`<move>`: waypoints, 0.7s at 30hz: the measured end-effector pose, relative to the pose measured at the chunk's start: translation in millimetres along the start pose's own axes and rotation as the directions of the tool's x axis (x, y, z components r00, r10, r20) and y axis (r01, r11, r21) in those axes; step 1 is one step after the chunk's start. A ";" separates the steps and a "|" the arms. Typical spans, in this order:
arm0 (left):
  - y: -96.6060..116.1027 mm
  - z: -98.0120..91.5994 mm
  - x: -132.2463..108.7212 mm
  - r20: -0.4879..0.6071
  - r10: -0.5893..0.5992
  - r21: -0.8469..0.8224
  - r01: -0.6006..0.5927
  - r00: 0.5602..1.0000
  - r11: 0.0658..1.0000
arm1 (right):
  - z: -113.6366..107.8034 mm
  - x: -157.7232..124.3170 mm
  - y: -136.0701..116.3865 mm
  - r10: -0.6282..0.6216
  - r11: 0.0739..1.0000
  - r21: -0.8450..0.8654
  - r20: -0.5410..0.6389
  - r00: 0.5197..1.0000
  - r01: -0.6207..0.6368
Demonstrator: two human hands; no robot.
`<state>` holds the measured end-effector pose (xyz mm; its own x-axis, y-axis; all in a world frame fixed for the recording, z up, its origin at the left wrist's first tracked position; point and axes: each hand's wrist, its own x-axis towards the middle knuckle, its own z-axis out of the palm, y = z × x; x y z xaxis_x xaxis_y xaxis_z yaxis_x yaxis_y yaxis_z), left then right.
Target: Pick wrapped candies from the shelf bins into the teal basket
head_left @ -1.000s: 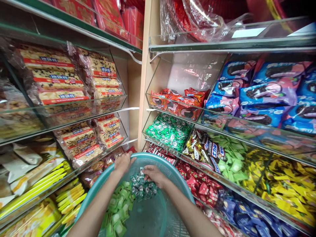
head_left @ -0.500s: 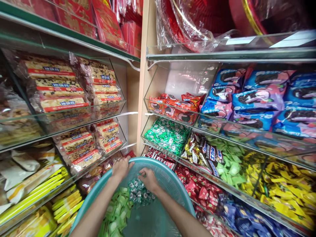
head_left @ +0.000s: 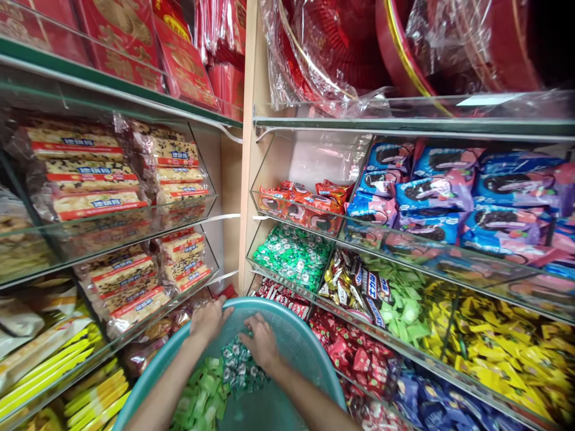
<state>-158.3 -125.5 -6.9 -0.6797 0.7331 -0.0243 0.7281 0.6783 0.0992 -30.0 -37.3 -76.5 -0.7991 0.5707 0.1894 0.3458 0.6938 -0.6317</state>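
A large teal plastic basket stands low in the middle of the view. My left hand is at its far left rim, fingers wrapped over the edge. Inside the basket, my right hand reaches over a pile of small dark green wrapped candies, its fingers apart and curved down at them. Light green packets lie left of that pile, below my left forearm. The fingertips of my right hand partly overlap the dark green candies.
Glass shelves rise ahead. Green candies, mixed chocolate bars, yellow packets and blue cookie packs fill the right side. Rice bars are on the left. A wooden post stands between the shelves.
My right hand's fingers have spread from a more closed pose above the dark green candies. The view has shifted slightly right and up; my left hand stays on the rim.
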 end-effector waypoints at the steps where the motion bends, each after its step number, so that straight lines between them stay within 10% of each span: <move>1: -0.1 -0.2 0.4 -0.008 0.003 0.007 -0.003 1.000 1.000 | -4.9 -0.3 -4.5 -0.022 1.000 -0.012 0.004 1.000 0.023; 9: -0.4 -3.0 -0.5 -0.021 -0.011 0.028 0.012 1.000 1.000 | -104.7 22.2 -61.5 -0.397 0.917 -0.104 -0.118 0.910 0.386; 15: 0.2 -5.1 -3.2 -0.025 -0.010 -0.005 0.010 1.000 1.000 | -197.3 72.5 -55.9 -0.194 0.811 -0.579 -0.141 0.971 0.078; 21: -0.4 -3.0 -2.6 -0.035 -0.013 -0.009 0.012 0.999 1.000 | -226.9 104.7 -52.8 0.070 0.725 -0.683 -0.048 0.996 -0.084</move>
<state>-157.0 -127.8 -3.8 -0.6916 0.7223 0.0098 0.7188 0.6868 0.1080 -20.3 85.4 147.3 -0.7484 0.6382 0.1806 0.6539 0.7555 0.0398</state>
